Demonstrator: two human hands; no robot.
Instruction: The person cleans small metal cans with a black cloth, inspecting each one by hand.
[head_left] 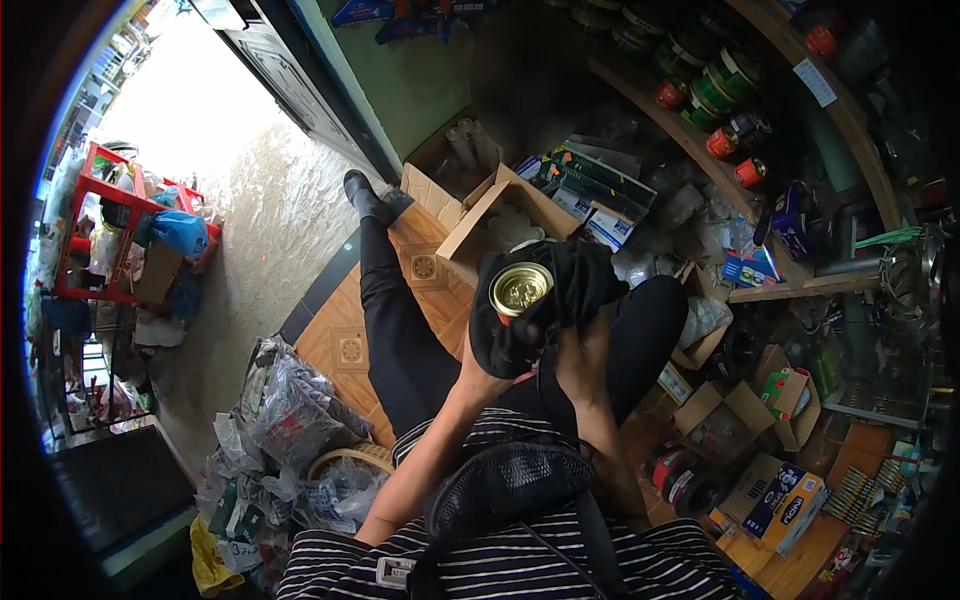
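A small metal can [522, 290] with a golden top and a bit of red on its side is held up before my lap. Bunched black cloth [590, 275] surrounds it. My left hand [486, 378] is closed around the can from below, its fingers mostly covered by the cloth. On the other side, my right hand [583, 362] grips the cloth close beside the can; folds hide most of its fingertips.
An open cardboard box [480, 235] stands beyond my hands. Plastic bags [300, 410] are heaped at left, near a red rack [130, 220] outside the doorway. Shelves [690, 130] with cans curve along the right, above boxes and a yellow-blue carton [780, 500].
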